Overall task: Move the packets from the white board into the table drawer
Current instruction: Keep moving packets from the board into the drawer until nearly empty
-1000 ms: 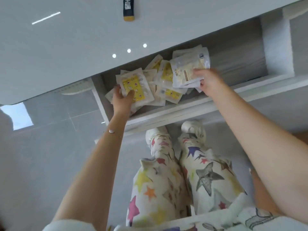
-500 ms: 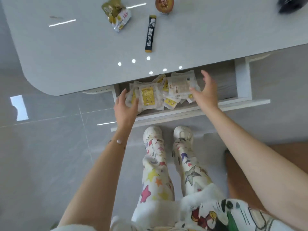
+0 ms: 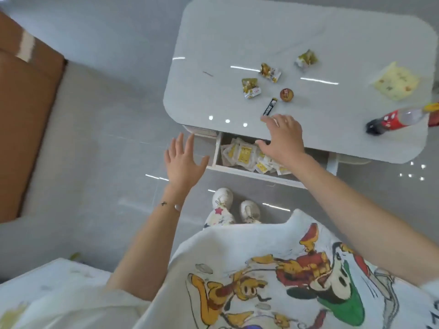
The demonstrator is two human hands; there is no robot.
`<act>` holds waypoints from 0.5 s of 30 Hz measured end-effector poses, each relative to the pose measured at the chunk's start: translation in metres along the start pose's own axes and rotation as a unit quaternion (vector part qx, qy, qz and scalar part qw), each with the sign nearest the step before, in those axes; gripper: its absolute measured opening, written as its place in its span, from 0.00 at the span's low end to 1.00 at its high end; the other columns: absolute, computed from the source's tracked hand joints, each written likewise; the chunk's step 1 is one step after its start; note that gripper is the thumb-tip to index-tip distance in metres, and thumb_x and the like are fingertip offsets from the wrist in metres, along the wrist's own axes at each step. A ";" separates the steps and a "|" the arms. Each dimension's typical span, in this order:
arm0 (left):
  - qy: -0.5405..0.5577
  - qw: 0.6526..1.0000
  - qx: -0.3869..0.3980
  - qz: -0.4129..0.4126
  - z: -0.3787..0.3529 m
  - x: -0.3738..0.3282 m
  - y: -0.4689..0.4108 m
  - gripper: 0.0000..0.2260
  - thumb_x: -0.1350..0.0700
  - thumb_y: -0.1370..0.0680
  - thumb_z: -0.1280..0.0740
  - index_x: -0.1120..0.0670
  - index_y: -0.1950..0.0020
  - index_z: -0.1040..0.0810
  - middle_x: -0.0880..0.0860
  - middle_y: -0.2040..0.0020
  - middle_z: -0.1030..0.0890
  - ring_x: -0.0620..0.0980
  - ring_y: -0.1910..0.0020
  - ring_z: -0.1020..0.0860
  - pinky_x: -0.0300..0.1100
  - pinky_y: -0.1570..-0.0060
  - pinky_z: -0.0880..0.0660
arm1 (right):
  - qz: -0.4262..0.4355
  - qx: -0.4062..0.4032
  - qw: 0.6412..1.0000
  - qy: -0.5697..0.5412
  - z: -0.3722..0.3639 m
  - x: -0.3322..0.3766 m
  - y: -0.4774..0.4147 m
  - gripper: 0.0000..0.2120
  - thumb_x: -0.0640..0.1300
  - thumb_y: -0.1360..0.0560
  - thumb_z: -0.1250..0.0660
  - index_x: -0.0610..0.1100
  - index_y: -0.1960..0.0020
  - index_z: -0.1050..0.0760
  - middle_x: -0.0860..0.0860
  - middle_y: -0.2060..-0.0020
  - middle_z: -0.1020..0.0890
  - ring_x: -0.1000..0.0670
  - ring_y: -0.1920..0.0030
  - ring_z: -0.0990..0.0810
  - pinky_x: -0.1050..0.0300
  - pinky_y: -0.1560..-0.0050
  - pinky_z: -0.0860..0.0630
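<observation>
Several white and yellow packets (image 3: pixel 244 155) lie piled in the open table drawer (image 3: pixel 249 171) under the front edge of the white table (image 3: pixel 237 43). My right hand (image 3: pixel 282 138) hovers above the drawer and the table edge, fingers spread, holding nothing. My left hand (image 3: pixel 184 162) is raised to the left of the drawer with its fingers spread, empty. A white board (image 3: pixel 47 293) shows at the bottom left corner.
On the table lie three gold snack wrappers (image 3: pixel 250 87), a black stick sachet (image 3: pixel 269 107), a small round brown item (image 3: pixel 286 94), a yellow packet (image 3: pixel 396 81) and a red-labelled bottle (image 3: pixel 392 119) on its side. A brown and beige sofa (image 3: pixel 31 115) stands left.
Both hands have let go of the packets, lifted out of the drawer and opened. The view has pulled back and up, showing the whole table.
</observation>
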State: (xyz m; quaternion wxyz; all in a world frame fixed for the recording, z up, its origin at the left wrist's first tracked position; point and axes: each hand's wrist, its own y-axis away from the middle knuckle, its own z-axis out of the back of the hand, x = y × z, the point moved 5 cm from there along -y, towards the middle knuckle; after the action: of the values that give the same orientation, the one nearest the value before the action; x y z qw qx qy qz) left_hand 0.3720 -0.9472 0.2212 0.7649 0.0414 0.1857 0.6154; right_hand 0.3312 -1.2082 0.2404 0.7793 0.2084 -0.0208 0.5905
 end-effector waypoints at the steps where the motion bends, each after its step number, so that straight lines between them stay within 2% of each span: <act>1: 0.003 1.000 -0.004 0.016 0.012 0.012 0.012 0.32 0.39 0.23 0.39 0.49 0.22 0.44 0.54 0.21 0.45 0.58 0.22 0.49 0.56 0.25 0.51 | 0.024 0.003 1.000 0.011 0.008 0.022 0.001 0.31 0.56 0.25 0.36 0.48 0.25 0.39 0.45 0.30 0.33 0.41 0.29 0.39 0.43 0.29 0.42; 8: 0.034 0.987 -0.070 0.142 0.073 0.126 0.096 0.32 0.39 0.23 0.38 0.48 0.22 0.43 0.54 0.21 0.47 0.57 0.22 0.52 0.55 0.25 0.55 | 0.184 0.045 0.979 0.078 0.012 0.186 0.019 0.33 0.55 0.25 0.36 0.51 0.23 0.44 0.46 0.27 0.37 0.42 0.26 0.44 0.44 0.27 0.49; 15: 0.066 0.950 -0.135 0.274 0.110 0.263 0.178 0.33 0.39 0.23 0.38 0.47 0.22 0.44 0.54 0.21 0.48 0.57 0.22 0.53 0.56 0.25 0.57 | 0.320 0.053 0.940 0.108 -0.020 0.359 0.051 0.35 0.53 0.28 0.32 0.50 0.25 0.41 0.47 0.33 0.31 0.43 0.30 0.38 0.47 0.29 0.46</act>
State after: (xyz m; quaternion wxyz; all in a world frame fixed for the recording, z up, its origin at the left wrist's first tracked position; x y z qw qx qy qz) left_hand 0.2896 -0.6348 0.3141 0.5509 -0.0535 0.1324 0.8222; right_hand 0.3881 -0.8633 0.3372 0.5351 0.1667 0.0293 0.8277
